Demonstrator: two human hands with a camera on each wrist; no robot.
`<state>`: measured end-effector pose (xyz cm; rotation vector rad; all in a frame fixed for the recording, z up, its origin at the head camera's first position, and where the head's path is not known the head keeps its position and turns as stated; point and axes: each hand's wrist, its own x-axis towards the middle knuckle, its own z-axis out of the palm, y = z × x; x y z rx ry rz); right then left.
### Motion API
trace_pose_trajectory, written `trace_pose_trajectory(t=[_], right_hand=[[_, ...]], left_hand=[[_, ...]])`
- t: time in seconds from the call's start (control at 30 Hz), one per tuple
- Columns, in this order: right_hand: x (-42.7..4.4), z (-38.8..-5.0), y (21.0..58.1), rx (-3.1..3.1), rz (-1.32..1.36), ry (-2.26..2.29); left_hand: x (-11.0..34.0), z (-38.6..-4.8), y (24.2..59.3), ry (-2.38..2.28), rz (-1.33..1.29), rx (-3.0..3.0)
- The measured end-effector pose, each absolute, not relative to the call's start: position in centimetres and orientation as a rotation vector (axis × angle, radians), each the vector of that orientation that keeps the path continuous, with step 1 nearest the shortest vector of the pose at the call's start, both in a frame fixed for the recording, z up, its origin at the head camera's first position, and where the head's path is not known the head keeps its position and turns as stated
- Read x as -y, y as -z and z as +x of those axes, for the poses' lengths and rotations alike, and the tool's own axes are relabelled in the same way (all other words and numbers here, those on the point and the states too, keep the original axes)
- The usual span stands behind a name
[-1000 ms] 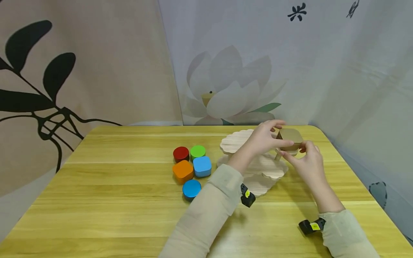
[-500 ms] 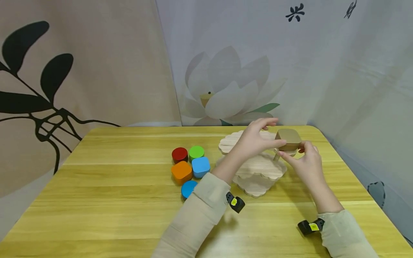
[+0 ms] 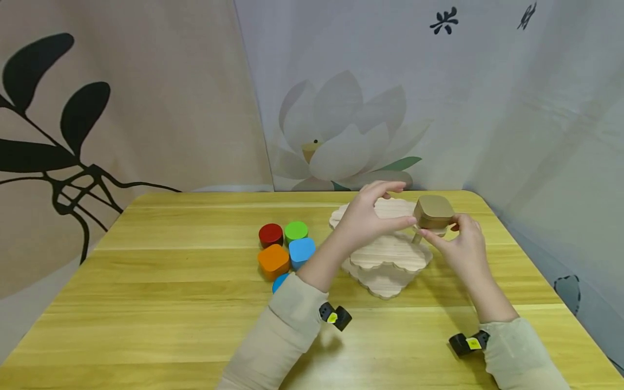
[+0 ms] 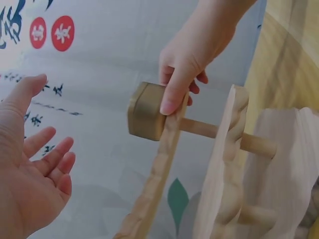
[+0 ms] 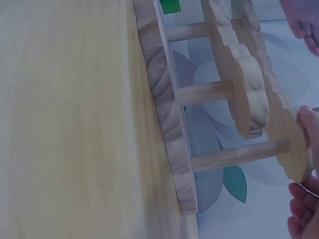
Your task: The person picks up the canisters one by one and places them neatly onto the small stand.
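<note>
A tiered wooden stand (image 3: 390,253) with scalloped, cloud-shaped boards stands at the right of the table; round pegs (image 5: 204,93) join its boards. On the right end of its top board sits a brown rounded-square block (image 3: 434,211). My right hand (image 3: 463,246) pinches the board's edge beside the block, thumb on one face and fingers behind, as the left wrist view shows. My left hand (image 3: 363,219) is held over the stand, left of the block. In the left wrist view its fingers (image 4: 50,157) are spread, apart from the block and holding nothing.
Left of the stand, several coloured blocks lie close together: a red round one (image 3: 271,235), a green round one (image 3: 296,232), an orange square one (image 3: 274,261), a light blue square one (image 3: 301,251) and a blue round one (image 3: 279,283), partly behind the left arm. A printed curtain (image 3: 341,108) hangs behind the table.
My left hand has let go of the brown block and drawn back to the left. The block stays on the top board. My right hand keeps its place at the board's edge.
</note>
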<state>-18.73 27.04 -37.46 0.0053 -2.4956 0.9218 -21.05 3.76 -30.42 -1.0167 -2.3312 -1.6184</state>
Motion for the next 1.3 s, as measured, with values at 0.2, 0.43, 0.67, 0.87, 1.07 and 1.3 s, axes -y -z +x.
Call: trace_pose_trajectory(t=[0.2, 0.43, 0.67, 0.87, 1.07, 1.3], right_hand=[[-27.1, -18.9, 37.6, 2.475, 0.026, -0.922], [-27.0, -18.8, 37.5, 2.482, 0.018, -0.925], [-26.9, -18.7, 37.5, 2.492, 0.006, -0.924], [-26.9, -18.7, 37.5, 2.482, 0.010, -0.917], [-26.9, -18.7, 37.5, 2.483, 0.013, -0.922], [-26.9, -18.7, 37.5, 2.479, 0.014, -0.925]], left_hand=[[-2.3, -20.6, 29.9, 1.612, -1.042, 2.260], [-0.2, -19.9, 29.2, 1.577, -1.024, 2.246], [1.8, -19.5, 29.4, 1.589, -0.963, 2.269], [3.3, -19.3, 29.9, 1.571, -0.923, 2.320], [5.1, -18.9, 30.4, 1.515, -0.893, 2.341], [7.4, -18.7, 31.1, 1.528, -0.802, 2.350]])
